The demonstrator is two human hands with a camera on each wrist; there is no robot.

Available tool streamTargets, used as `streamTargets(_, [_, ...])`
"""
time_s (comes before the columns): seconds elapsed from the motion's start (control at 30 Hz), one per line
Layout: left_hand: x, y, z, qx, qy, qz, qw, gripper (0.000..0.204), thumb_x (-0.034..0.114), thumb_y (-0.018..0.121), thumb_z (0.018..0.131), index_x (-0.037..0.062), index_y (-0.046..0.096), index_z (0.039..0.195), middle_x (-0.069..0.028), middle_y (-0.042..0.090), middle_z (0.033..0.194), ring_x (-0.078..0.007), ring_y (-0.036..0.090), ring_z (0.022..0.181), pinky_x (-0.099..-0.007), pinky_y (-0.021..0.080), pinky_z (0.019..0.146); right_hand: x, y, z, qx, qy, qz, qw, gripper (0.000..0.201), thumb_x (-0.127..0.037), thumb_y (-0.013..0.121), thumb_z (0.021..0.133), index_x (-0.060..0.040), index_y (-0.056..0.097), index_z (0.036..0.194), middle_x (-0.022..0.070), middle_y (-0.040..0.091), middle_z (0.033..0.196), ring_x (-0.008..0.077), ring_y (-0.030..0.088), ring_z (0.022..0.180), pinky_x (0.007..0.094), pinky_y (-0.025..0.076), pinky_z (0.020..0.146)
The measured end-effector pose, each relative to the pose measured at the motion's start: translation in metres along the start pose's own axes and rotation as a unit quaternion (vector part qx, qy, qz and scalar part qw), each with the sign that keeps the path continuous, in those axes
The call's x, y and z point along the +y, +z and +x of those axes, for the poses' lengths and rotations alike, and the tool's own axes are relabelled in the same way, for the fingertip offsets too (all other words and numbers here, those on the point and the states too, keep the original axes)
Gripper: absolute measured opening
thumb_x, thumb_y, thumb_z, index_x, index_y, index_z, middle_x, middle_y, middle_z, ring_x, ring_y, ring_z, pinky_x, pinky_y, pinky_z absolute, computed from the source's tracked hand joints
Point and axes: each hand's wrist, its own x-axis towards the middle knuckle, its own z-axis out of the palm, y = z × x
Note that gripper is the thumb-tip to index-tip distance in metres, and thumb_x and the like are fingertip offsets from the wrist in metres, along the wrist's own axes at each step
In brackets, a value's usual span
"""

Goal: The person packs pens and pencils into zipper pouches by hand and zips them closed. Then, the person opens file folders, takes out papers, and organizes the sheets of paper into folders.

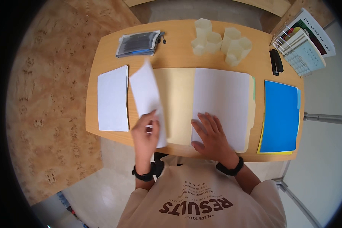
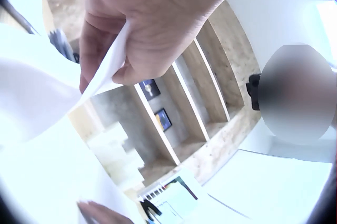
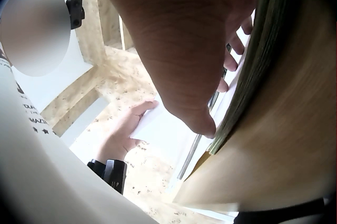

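**White paper (image 1: 145, 91) curling in one hand, other hand flat on the pile**

So the left hand (image 1: 145, 129) has the paper pinched between thumb and fingers, up over the left part of an open cream folder (image 1: 175, 102). It's thin, smooth and bowed into a soft curve; can't tell if it's one sheet or a few. The right hand (image 1: 211, 133) rests on a flat white stack (image 1: 222, 91) on the folder's right side, fingers spread and pretty relaxed, gripping nothing. Folder looks like matte card, with a green tab (image 1: 254, 84) peeking out.

Left of that there's another rectangular paper pile (image 1: 112, 98), dark along its right edge. Far right, a flat blue folder (image 1: 280, 117) with yellow showing underneath. Further back: a see-through pouch (image 1: 137, 44), clusters of translucent hexagonal cups (image 1: 206, 38), a black stapler (image 1: 276, 62) and a wire-grid rack (image 1: 287, 45) of books. All on a pale wood-grain table (image 1: 174, 53).
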Motion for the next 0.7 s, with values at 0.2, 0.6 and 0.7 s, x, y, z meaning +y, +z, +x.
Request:
streamTargets(0.2, [0.025, 0.033, -0.011, -0.042, 0.036, -0.039, 0.998, 0.025, -0.003, 0.065, 0.092, 0.0000, 0.072, 0.116, -0.0126, 0.073, 0.098, -0.0179, 0.072, 0.078, -0.0280, 0.058, 0.063, -0.003, -0.027, -0.008, 0.078, 0.019, 0.115, 0.990, 0.065, -0.024, 0.074, 0.088, -0.0047, 0.051, 0.145, 0.0199, 0.050, 0.149, 0.0430, 0.049, 0.137, 0.0560, 0.039, 0.115])
streamTargets(0.6, [0.052, 0.060, -0.030, -0.238, 0.159, -0.068, 0.956, 0.041, 0.005, 0.070, 0.092, 0.0044, 0.063, 0.133, -0.0163, 0.064, 0.132, -0.0381, 0.063, 0.120, -0.0433, 0.052, 0.102, 0.046, -0.044, -0.016, 0.132, 0.297, 0.436, 0.839, 0.025, -0.005, 0.065, 0.099, 0.0016, 0.061, 0.122, 0.0057, 0.069, 0.081, 0.0094, 0.064, 0.072, 0.0237, 0.052, 0.066])
streamTargets(0.7, [0.024, 0.058, -0.015, -0.141, 0.143, -0.021, 0.979, 0.042, 0.004, 0.070, 0.092, 0.0042, 0.063, 0.134, -0.0179, 0.063, 0.132, -0.0381, 0.061, 0.123, -0.0435, 0.050, 0.104, 0.054, -0.049, -0.022, 0.162, 0.332, 0.374, 0.850, 0.016, -0.002, 0.064, 0.097, 0.0018, 0.065, 0.112, 0.0047, 0.068, 0.079, 0.0086, 0.062, 0.069, 0.0234, 0.049, 0.062])
